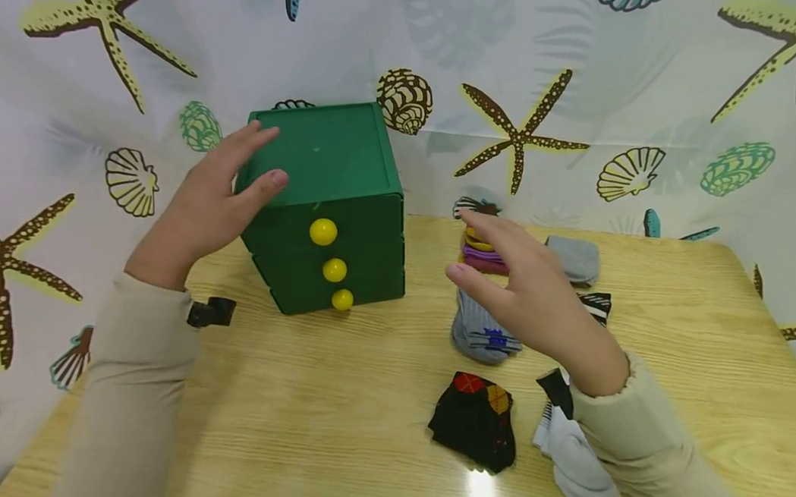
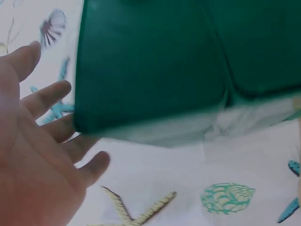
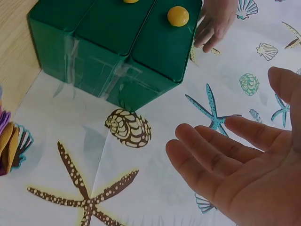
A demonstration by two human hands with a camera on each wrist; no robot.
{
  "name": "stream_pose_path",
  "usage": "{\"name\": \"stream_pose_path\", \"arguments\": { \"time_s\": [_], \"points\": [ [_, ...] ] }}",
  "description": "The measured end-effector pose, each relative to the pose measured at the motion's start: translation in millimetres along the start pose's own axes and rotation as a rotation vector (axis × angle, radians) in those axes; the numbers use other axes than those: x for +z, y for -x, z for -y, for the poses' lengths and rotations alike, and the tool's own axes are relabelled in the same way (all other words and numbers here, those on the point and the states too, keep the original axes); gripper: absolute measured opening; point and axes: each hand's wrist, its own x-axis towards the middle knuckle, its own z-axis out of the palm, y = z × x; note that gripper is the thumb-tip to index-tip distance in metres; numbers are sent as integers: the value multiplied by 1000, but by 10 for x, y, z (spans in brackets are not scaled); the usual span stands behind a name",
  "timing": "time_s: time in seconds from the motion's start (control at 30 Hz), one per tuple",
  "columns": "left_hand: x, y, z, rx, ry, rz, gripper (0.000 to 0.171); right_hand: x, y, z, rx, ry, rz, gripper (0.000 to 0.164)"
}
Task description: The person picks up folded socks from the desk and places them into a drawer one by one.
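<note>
A green box of three stacked drawers with round yellow knobs stands at the back left of the table. Beside its upper left edge is my left hand, fingers extended and holding nothing; whether it touches the box I cannot tell. My right hand hovers over the folded socks with fingers spread and loose, its palm bare in the right wrist view. Partly hidden behind it are grey socks with a blue mark and a purple, maroon and yellow bundle.
Black argyle socks lie nearer the front, with white socks to their right, partly under the right forearm. Grey folded socks and a black-and-white striped pair lie farther back. A shell-and-starfish patterned cloth hangs behind the table.
</note>
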Motion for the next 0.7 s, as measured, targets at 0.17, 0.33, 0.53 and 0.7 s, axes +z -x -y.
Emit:
{"name": "stream_pose_path", "arguments": {
  "time_s": [0.17,0.33,0.53,0.7],
  "points": [
    [-185,-284,243,-140,11,113,74,109,-142,91,-7,-44,11,62],
    [-214,-551,371,-265,-80,294,93,336,-277,177,-5,-105,21,59],
    [-172,-688,386,-352,-133,415,102,692,-445,200,46,-198,-2,53],
    [-152,-730,341,-370,-170,410,104,969,-541,207,76,-255,-67,48]
  ]
}}
